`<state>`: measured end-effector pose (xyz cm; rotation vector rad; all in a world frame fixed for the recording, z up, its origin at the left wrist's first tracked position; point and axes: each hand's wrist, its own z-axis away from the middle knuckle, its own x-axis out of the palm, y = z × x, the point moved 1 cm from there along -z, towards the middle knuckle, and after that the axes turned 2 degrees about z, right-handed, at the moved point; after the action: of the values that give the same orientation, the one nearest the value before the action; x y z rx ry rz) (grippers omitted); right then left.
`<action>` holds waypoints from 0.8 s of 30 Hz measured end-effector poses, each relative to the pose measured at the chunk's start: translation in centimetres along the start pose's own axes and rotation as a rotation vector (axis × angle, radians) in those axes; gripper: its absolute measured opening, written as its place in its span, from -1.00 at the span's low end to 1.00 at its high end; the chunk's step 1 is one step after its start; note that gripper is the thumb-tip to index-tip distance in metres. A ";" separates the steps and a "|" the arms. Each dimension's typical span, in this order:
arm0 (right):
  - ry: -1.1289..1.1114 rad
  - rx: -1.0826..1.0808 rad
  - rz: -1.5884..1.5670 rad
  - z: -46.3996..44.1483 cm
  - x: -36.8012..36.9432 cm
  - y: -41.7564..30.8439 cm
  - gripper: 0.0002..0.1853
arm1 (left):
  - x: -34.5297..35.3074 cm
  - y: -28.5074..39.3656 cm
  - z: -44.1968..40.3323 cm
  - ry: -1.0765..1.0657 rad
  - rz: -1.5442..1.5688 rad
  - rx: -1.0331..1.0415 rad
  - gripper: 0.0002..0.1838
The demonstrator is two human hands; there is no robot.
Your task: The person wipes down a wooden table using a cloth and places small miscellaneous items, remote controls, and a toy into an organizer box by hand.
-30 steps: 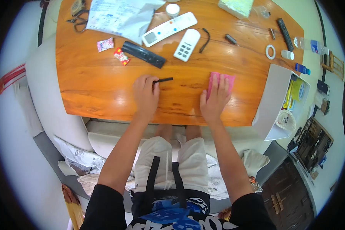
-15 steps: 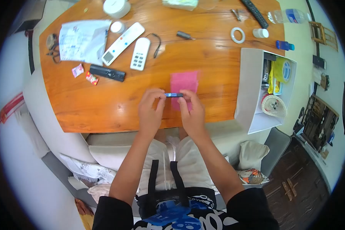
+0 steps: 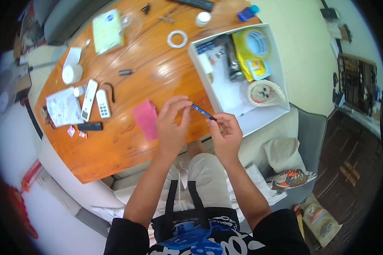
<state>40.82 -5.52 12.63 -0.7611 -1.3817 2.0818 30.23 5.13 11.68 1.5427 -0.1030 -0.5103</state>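
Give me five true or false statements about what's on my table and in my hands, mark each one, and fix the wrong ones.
1. Your left hand and right hand both hold a slim dark stick with blue markings. True.
2. The rectangular pink cloth lies inside the open white box. False: the pink cloth lies on the glossy orange-brown wooden table.
3. A yellow tape roll lies in the box. True.
4. The smooth white ring encircles the small white bottle. False: the ring lies apart from the bottle.
5. A short white remote with grey buttons lies beside a longer white remote. True.
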 end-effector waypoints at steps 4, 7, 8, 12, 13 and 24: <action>0.099 0.001 0.195 -1.4 -4.0 -0.3 -0.81 | 5.0 2.3 -1.3 -0.107 0.134 -0.028 -0.79; 0.178 -0.041 0.322 -3.5 -5.5 -0.4 -0.83 | 7.5 3.3 -2.3 -0.196 0.063 0.034 -0.75; 0.200 -0.062 0.353 -4.3 -5.8 -0.4 -0.83 | 8.0 3.9 -2.8 -0.235 -0.010 0.039 -0.73; 0.183 -0.147 0.489 -7.6 -6.2 2.1 -0.80 | 8.8 3.4 -4.3 -0.262 -0.405 0.226 -0.70; 0.193 -0.120 0.503 -7.9 -5.8 2.3 -0.82 | 8.7 3.4 -4.4 -0.257 -0.462 0.243 -0.70; 0.140 0.152 0.654 -9.4 -2.4 5.2 -0.85 | 4.3 0.7 -1.5 -0.093 -0.529 0.131 -0.76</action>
<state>48.51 -2.98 5.17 -1.4020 -0.9574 2.5099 34.84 4.88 11.16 1.6742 0.2112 -1.0099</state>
